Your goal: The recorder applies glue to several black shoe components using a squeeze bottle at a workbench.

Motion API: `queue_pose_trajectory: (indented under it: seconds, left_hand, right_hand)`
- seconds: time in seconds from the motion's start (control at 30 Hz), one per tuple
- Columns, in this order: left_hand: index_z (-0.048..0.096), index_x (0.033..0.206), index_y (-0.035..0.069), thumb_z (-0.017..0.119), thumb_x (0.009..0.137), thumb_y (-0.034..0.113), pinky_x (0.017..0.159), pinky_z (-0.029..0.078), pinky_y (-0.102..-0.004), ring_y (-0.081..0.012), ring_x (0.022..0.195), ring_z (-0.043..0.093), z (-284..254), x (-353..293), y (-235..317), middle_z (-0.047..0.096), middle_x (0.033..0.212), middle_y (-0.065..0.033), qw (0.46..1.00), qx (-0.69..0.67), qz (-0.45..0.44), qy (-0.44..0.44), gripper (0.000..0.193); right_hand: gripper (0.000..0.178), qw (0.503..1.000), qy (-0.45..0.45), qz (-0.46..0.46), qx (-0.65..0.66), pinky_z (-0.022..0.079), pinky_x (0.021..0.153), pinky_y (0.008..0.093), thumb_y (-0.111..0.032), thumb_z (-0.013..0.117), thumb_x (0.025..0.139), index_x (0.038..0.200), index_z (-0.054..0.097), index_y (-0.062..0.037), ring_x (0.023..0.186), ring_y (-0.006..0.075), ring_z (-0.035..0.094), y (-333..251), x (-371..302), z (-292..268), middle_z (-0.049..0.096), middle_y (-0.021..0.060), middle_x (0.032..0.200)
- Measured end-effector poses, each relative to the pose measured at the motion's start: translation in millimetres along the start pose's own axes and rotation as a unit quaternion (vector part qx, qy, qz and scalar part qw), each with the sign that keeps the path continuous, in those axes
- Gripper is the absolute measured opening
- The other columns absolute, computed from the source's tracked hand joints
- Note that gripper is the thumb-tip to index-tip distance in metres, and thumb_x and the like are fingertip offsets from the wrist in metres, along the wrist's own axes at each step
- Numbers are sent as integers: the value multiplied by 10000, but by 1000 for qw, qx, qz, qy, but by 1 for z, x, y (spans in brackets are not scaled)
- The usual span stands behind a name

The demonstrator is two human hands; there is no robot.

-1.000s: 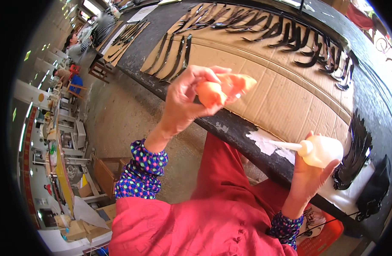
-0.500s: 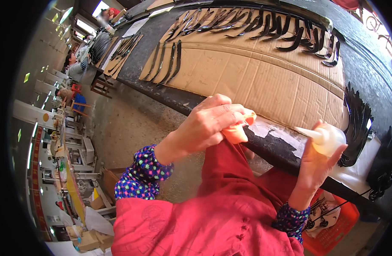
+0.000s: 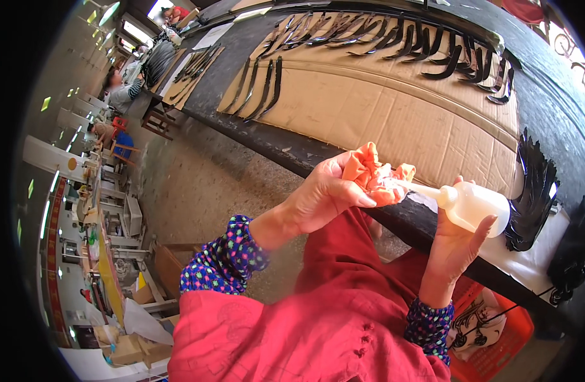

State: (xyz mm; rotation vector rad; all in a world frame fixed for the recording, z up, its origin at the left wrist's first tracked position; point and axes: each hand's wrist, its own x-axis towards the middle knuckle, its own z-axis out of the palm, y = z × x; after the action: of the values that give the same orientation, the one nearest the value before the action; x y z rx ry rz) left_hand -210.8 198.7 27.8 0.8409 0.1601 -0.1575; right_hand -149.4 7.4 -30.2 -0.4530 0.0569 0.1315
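Observation:
My left hand (image 3: 324,194) is closed around a crumpled orange cloth (image 3: 367,167), palm side up, above my lap at the table edge. In my right hand (image 3: 455,239) lies a white squeeze bottle (image 3: 476,205) with a long thin nozzle. The bottle is tilted on its side, its nozzle tip touching or very close to the cloth. Beyond both hands, a large sheet of cardboard (image 3: 394,114) covers part of the dark table. Several dark, curved, glossy strips (image 3: 369,35) are lined up along its far edge, and a few more (image 3: 267,89) lie at its left end.
A heap of black strips (image 3: 533,191) rests right of the cardboard, near a black bag (image 3: 574,254). Below the table at right stands a red crate (image 3: 496,347) with cloth inside. Farther left are another strip-laden cardboard (image 3: 193,73), a wooden stool (image 3: 158,121) and other people.
My left hand has turned over, bringing the cloth up and open. The bottle in my right hand has shifted slightly left, so its nozzle now meets the cloth.

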Motion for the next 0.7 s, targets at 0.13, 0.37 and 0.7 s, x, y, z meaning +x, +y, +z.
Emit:
queue_pose_trajectory:
  seconds: [0.13,0.37,0.7]
  left_hand:
    - [421,1001,99,508,633,-108,817,434,-272,-177,916,552,-12,-2,3,517,973,-53,996,-74,33,-25,431]
    - [489,965,20,579,660,-68,670,483,-245,-159,804,544,-138,-38,120,527,965,-82,854,156,423,261,330]
    - [424,1012,3,717,650,365,816,375,-296,-189,903,489,-321,-8,200,492,998,-119,534,470,362,603,589]
  right_hand:
    - [568,999,-10,-13,-28,394,902,440,-339,540,810,1233,295,-52,1153,343,366,7,-4,-8,381,167,1220]
    - [621,994,-10,-75,-82,345,927,466,-371,490,829,1262,241,-2,1174,352,330,-30,1,-36,366,168,1236]
    - [629,992,-72,-103,32,291,971,481,-276,535,821,1263,197,17,1223,340,228,-84,-1,-67,260,183,1292]
